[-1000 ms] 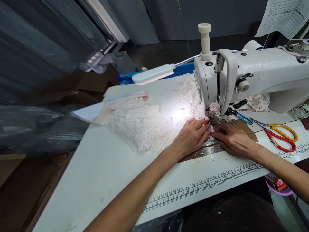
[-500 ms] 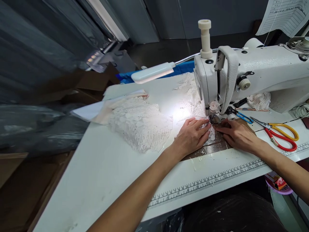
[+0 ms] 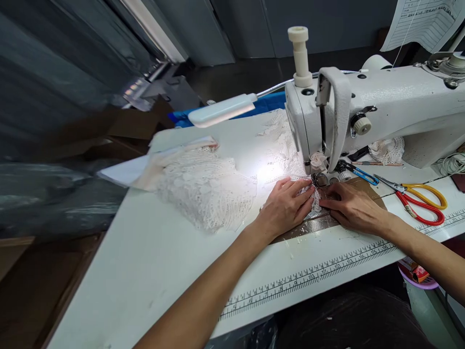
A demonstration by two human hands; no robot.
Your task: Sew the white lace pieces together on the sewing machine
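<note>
My left hand [image 3: 286,206] lies flat on white lace fabric [image 3: 315,199], its fingers stretched towards the needle area of the white sewing machine [image 3: 308,116]. From the other side, my right hand [image 3: 350,206] has its fingers bent and drawn together at the lace's right edge, just in front of the presser foot [image 3: 319,180]. The exact grip of those fingertips is partly hidden. More lace [image 3: 285,145] runs up behind the left fingers, lit by the lamp. A pale fabric rosette [image 3: 318,160] sits on the machine head.
A pile of white lace [image 3: 207,189] lies to the left on the white table [image 3: 145,271]. Scissors with red and yellow handles [image 3: 421,201] and a blue-handled tool [image 3: 363,173] lie at right. A lamp [image 3: 221,110] overhangs the table; a ruler strip [image 3: 316,276] follows its front edge.
The view has shifted slightly. My right fingers have come in closer to the lace edge, while my left hand stays flat on the fabric.
</note>
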